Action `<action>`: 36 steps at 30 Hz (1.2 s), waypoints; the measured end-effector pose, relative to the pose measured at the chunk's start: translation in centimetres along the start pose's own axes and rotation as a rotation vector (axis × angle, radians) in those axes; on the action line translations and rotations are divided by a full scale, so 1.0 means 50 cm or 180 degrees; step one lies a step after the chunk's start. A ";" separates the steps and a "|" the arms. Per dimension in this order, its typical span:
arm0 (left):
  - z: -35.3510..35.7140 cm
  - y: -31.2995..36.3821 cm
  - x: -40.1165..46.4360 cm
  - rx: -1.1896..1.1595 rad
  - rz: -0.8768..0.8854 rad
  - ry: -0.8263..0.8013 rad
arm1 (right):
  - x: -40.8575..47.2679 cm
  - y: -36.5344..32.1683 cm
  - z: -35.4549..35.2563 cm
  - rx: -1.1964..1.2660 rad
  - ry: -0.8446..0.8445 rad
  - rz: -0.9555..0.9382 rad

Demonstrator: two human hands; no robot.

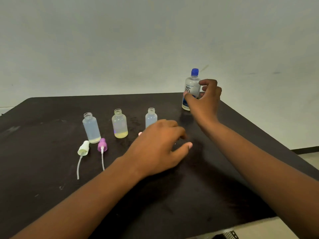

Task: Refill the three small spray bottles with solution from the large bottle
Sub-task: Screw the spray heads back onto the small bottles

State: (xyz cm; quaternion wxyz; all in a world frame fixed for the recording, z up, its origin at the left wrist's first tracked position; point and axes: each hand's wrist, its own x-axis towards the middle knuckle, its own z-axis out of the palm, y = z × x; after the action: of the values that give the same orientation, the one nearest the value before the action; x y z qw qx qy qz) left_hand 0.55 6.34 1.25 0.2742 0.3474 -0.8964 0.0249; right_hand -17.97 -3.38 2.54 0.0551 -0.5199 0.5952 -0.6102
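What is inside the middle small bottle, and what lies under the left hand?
The middle bottle, uncapped, holds a shallow layer of yellowish liquid. Under the left hand only a pink tip shows; the rest is covered.

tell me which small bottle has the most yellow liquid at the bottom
The middle small bottle: its yellow layer is deepest. The left small bottle has a thin one; the right small bottle's base is hidden.

Dark scuffed tabletop (51, 169) with rounded corners, plain pale grey wall (120, 40) behind, light floor (309, 157) at right
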 end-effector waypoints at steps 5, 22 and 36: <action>-0.049 -0.043 -0.043 0.0000 -0.0515 0.0398 | -0.109 -0.073 0.008 0.0479 -0.0072 -0.0252; -0.058 -0.118 -0.062 -0.0061 -0.1018 0.2028 | -0.242 -0.105 0.042 -0.1514 -0.2042 -0.2318; -0.033 -0.110 -0.057 -0.0547 -0.1144 0.1716 | -0.224 -0.097 0.020 -0.0704 -0.2146 -0.1480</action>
State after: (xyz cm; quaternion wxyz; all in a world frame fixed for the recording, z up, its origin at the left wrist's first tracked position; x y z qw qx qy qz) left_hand 6.55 4.29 0.39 0.5298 0.4564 -0.7149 -0.0086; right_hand -9.52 5.01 -0.25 0.0514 -0.8137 0.4726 -0.3346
